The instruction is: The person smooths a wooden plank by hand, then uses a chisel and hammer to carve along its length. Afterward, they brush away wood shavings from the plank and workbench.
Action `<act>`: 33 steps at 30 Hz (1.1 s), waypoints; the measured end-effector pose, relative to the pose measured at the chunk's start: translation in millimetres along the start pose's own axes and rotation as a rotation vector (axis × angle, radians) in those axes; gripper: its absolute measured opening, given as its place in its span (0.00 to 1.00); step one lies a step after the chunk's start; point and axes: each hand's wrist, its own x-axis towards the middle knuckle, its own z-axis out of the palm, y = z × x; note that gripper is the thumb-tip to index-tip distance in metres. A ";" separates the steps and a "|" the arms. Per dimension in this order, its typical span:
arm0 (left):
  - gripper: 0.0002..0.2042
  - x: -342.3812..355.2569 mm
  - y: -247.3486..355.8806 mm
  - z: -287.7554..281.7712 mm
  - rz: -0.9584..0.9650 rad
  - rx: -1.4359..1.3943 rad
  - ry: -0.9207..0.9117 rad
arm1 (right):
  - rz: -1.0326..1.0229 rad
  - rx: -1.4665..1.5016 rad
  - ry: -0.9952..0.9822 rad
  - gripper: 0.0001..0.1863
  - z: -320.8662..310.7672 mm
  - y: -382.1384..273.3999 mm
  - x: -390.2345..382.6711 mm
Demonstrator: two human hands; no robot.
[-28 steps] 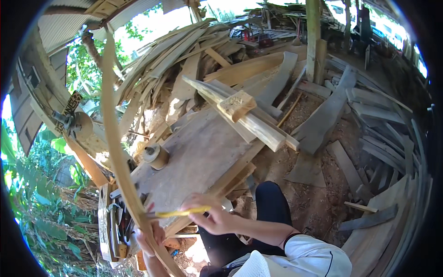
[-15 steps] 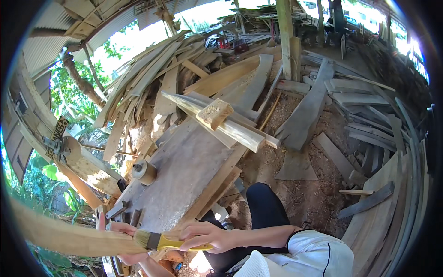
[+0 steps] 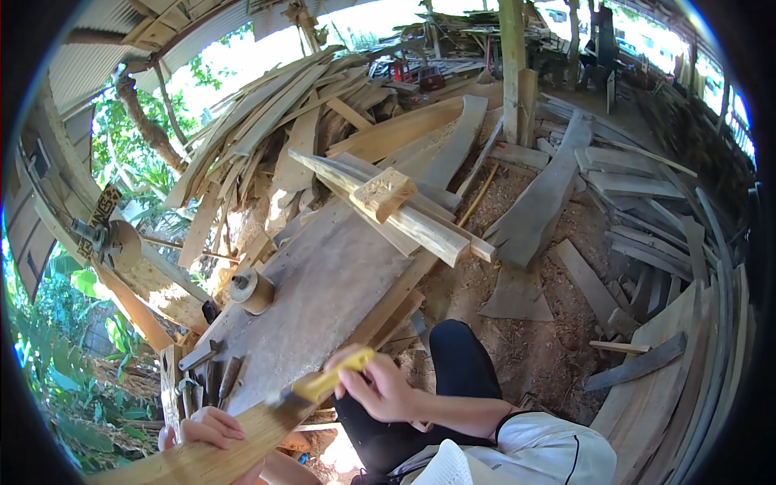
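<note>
My left hand (image 3: pixel 208 428) is closed on a long, pale wooden board (image 3: pixel 263 427) at the lower left, its fingers over the upper edge. The board slants up to the right, its far end over the workbench's near edge. My right hand (image 3: pixel 381 390) grips a paintbrush (image 3: pixel 325 381) by its yellow handle. The brush's bristles rest against the board's face near that end, partly blurred. On the workbench (image 3: pixel 323 271) stands a round wooden mallet head (image 3: pixel 251 292). Wooden-handled tools (image 3: pixel 229 377) hang or lean at its near left corner.
A wooden block (image 3: pixel 385 194) sits on squared timbers (image 3: pixel 432 235) across the bench's far end. Behind is a large heap of planks (image 3: pixel 267 121). A post (image 3: pixel 514 73) rises beyond. More boards (image 3: pixel 647 347) are stacked at the right, and shavings cover the ground (image 3: pixel 517 275).
The board has swung lower on the left, its end shifting up and right. My right hand and the paintbrush have moved up, the handle now tilted upward. My left hand's fingers now lie over the edge.
</note>
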 end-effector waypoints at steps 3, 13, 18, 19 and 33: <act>0.29 10.4 20.2 -102.1 -0.181 -0.019 -0.635 | 0.133 -0.175 -0.034 0.09 -15.0 16.9 17.1; 0.38 -14.0 22.6 -58.2 -0.028 0.127 -0.509 | 0.209 -0.388 0.005 0.08 -29.2 53.4 28.3; 0.44 -28.0 11.1 -29.0 0.260 0.165 -0.058 | 0.045 -0.164 -0.026 0.08 12.7 20.9 27.9; 0.44 -27.2 3.4 -22.8 0.243 0.121 -0.052 | 0.069 -0.128 -0.003 0.08 7.4 16.6 25.3; 0.51 -29.3 7.1 -22.4 0.183 0.138 -0.075 | 0.232 -0.401 0.027 0.07 -26.2 38.3 28.2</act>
